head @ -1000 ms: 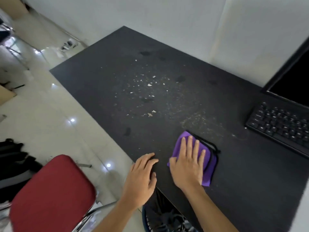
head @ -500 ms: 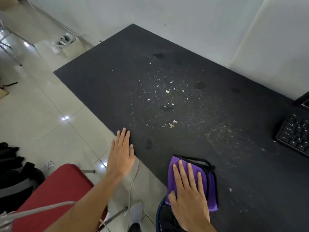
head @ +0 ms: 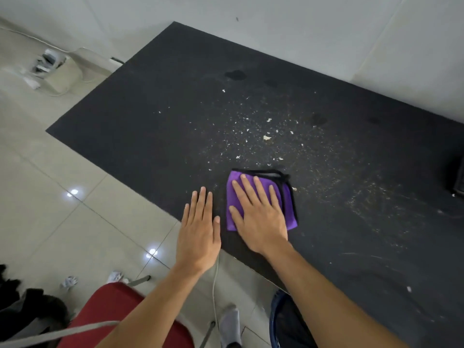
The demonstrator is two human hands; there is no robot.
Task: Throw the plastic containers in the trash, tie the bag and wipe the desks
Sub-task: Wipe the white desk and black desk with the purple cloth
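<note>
Looks down on a black desk set against a white wall. Presses the right hand flat, fingers straight and spread, on a folded purple cloth near the desk's front edge. Lays the left hand open and flat just beside the cloth, fingers together, palm over the edge, holding nothing. Shows pale crumbs scattered beyond the cloth, toward the wall, with fine grit off to the right.

Risks, judged from here: could tip crumbs onto the floor instead of into the blue-rimmed bin below, by sweeping toward the front edge without a cupped left hand to catch them. Could smear the dark stains rather than lift them, with too light a pass. Could bunch the cloth through uneven pressure.

Counts: two hands, one cloth, one desk, one red chair, one bin, two crumpled paper scraps on the floor, at least three stains, crumbs too many to count. No plastic containers in view
</note>
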